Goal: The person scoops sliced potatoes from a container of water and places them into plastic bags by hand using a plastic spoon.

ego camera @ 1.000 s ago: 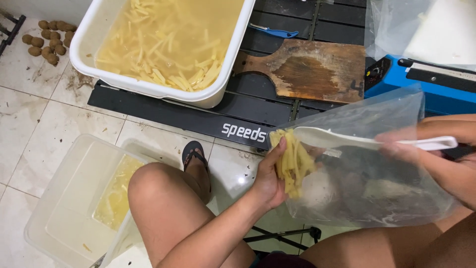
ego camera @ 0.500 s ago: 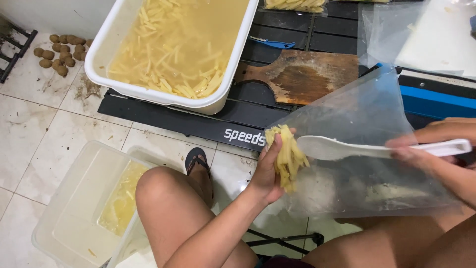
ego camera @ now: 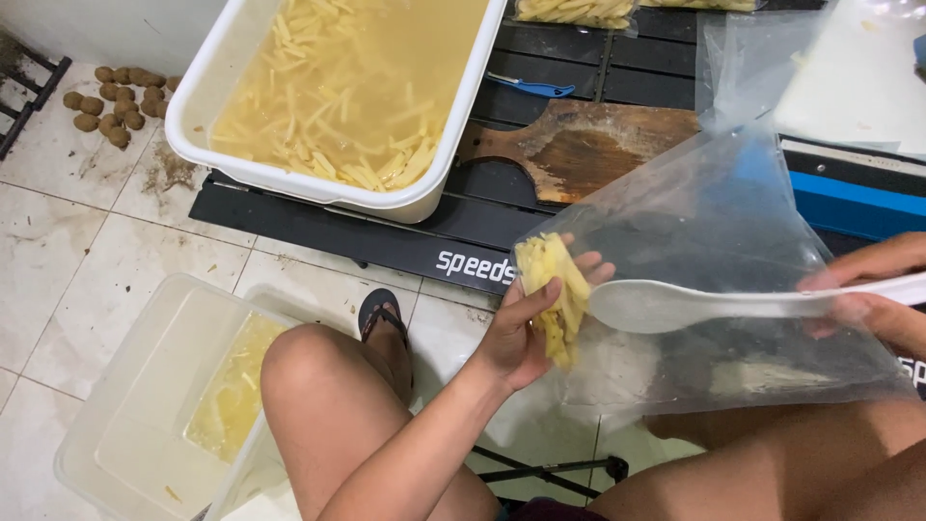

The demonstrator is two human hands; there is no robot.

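Observation:
My left hand (ego camera: 526, 323) holds a bunch of raw potato sticks (ego camera: 554, 294) at the mouth of a clear plastic bag (ego camera: 719, 227). The white spoon (ego camera: 675, 304) in my right hand (ego camera: 883, 294) reaches into the bag from the right, its bowl just beside the sticks. The bag lies across my lap and more sticks show dimly at its bottom. A big white tub (ego camera: 328, 188) of cut potato sticks in cloudy water stands ahead on a black slatted platform (ego camera: 405, 236).
A wooden cutting board (ego camera: 598, 145) and a blue-handled peeler (ego camera: 531, 89) lie on the platform. A clear lidded box (ego camera: 145, 405) with some sticks sits by my left knee. Small potatoes (ego camera: 106, 104) are piled on the tile floor. A blue appliance (ego camera: 854, 198) stands at right.
The view has moved closer and lower. My left hand with the sticks has turned a little at the bag mouth; the spoon stays inside the bag.

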